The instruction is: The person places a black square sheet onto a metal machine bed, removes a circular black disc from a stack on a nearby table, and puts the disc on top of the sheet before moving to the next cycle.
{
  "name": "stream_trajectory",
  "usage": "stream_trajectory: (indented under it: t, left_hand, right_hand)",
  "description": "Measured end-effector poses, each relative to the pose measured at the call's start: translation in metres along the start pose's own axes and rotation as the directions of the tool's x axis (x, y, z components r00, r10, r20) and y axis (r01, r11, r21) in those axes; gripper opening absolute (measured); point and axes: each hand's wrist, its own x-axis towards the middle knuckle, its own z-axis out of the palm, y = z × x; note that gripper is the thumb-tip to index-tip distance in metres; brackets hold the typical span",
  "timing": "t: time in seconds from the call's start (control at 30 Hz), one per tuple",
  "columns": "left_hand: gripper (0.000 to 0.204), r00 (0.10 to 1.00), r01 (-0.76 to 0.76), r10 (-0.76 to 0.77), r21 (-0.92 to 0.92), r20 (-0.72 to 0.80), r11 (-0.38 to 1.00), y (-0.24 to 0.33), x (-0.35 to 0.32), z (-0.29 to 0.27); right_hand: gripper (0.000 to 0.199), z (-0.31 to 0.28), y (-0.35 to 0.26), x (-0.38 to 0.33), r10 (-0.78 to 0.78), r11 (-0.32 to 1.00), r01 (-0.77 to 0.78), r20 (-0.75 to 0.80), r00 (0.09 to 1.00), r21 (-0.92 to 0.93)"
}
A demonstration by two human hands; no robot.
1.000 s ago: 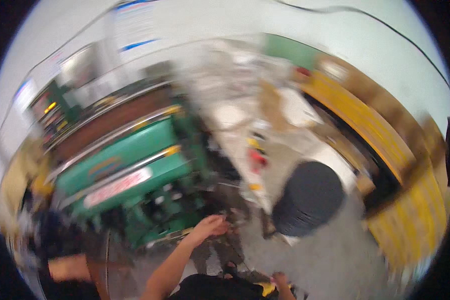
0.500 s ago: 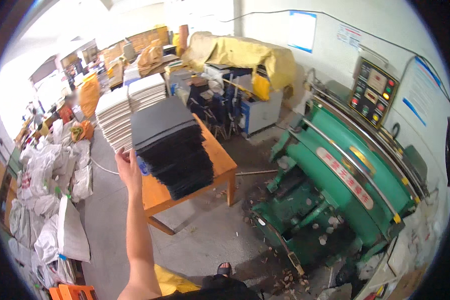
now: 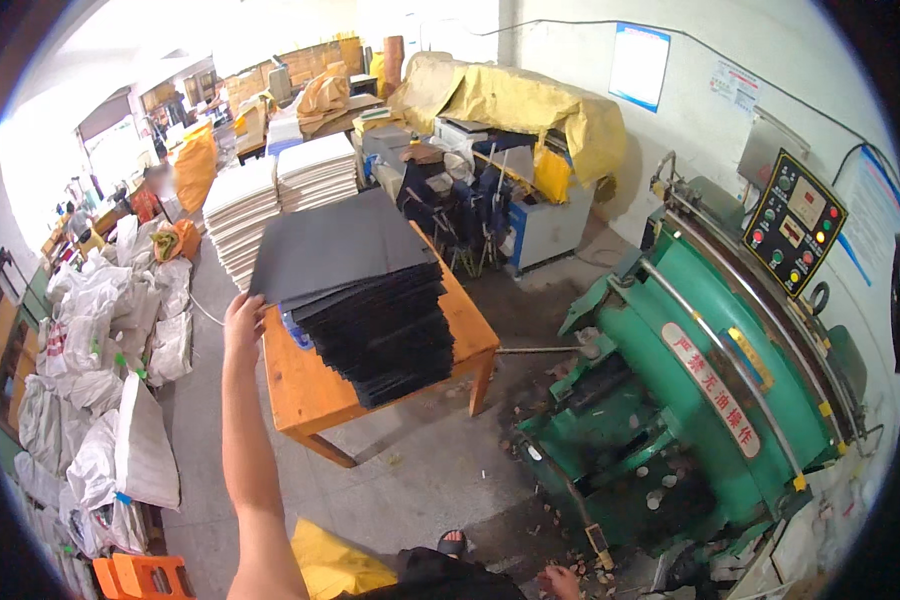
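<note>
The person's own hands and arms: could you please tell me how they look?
The left hand wears no glove, and its forearm no sleeve, watch or bracelet. The right hand looks gloveless too; little of its arm shows. Black clothing shows at the body.

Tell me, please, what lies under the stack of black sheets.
A wooden table supports the stack; a blue item shows at the stack's left. The table's surface directly beneath is hidden.
</note>
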Motion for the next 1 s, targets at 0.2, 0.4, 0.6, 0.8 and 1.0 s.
stream_trajectory:
  t: [0.2, 0.4, 0.6, 0.8, 1.0]
  left_hand:
    - [0.017, 0.945, 0.291, -0.180, -0.443, 0.274, 0.848, -0.009, -0.064, -0.059]
    - [0.024, 0.980, -0.095, 0.151, -0.358, 0.132, 0.929, -0.005, -0.058, -0.004]
    - [0.061, 0.922, 0.137, 0.033, -0.404, 0.387, 0.904, -0.066, -0.103, 0.134]
    - [0.033, 0.503, 0.625, -0.298, -0.103, 0.811, 0.774, -0.092, -0.299, 0.244]
    - [0.035, 0.226, 0.691, -0.590, 0.299, 0.776, 0.658, -0.137, -0.404, 0.249]
  right_hand:
    - [0.029, -0.029, 0.042, -0.003, 0.151, 0.988, -0.153, -0.145, 0.978, -0.006]
    - [0.024, -0.048, 0.009, -0.002, 0.064, 0.997, -0.073, -0.239, 0.969, -0.030]
    - [0.037, -0.063, -0.189, -0.127, -0.537, 0.818, 0.569, -0.244, 0.807, 0.082]
    - [0.033, -0.191, -0.259, -0.140, -0.552, 0.385, 0.739, -0.504, 0.664, 0.553]
    - [0.058, -0.301, -0.248, 0.014, 0.024, 0.641, 0.471, -0.629, 0.777, 0.606]
